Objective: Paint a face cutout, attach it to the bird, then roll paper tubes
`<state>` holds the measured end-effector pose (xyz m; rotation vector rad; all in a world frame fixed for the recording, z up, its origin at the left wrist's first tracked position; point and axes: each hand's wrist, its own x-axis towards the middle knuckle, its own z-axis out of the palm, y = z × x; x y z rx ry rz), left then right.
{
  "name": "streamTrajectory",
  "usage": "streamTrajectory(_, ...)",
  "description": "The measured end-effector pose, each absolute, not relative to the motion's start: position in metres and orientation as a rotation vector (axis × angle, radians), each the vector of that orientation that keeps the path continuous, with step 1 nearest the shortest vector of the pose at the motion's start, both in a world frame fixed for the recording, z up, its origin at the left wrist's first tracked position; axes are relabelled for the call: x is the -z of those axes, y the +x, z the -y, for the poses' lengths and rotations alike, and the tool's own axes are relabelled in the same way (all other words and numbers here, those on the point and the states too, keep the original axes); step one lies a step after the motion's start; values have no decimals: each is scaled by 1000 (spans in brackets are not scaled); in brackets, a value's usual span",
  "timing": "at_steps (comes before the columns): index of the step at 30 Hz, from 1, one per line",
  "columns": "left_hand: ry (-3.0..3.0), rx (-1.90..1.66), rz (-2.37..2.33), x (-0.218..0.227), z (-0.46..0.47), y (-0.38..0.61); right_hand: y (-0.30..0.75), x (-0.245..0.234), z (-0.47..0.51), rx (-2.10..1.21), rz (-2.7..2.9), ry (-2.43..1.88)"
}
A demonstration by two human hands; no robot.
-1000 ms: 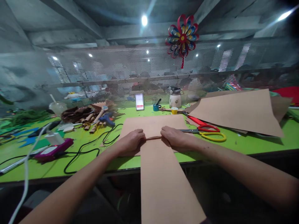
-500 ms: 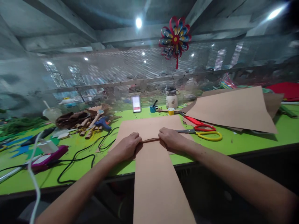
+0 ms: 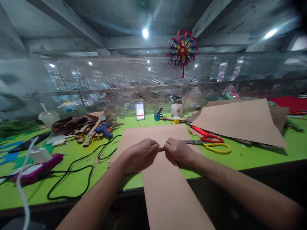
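A long strip of brown kraft paper (image 3: 172,195) runs from beneath my hands over the table's front edge toward me. At its far end there is a narrow fold, pinched by my left hand (image 3: 145,149) and my right hand (image 3: 179,151), which are close together with fingers closed. Under them lies a wider brown paper sheet (image 3: 155,129) on the green table. Just right of my right hand are scissors with yellow handles (image 3: 218,148), their blades partly over the sheet. Scissors with red handles (image 3: 212,138) lie right behind those.
Large brown paper sheets (image 3: 240,123) are piled at the right. A blue glue gun (image 3: 105,130), paper rolls and a black cable (image 3: 88,179) lie left. A purple power strip (image 3: 45,171) is farther left. A phone (image 3: 140,111), blue cup (image 3: 157,117) and bottle (image 3: 177,108) stand behind.
My left hand has slid right along the fold, closer to my right hand. The right hand stays near the same spot on the paper. The view has tilted up slightly.
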<state>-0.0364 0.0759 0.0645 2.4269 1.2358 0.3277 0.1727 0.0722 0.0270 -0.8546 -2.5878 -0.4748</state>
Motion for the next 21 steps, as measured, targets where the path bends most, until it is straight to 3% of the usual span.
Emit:
streamTrajectory(3, 2278, -431, -1243, -59, -67, -39, 173, -26, -73, 476, 2578, -836)
streamTrajectory(9, 2267, -231, -1313, -73, -64, -40, 173, -23, -72, 416, 2527, -845)
streamTrajectory(21, 2251, -233, -1201, -75, -62, -41, 179, -32, -68, -173, 2435, -822)
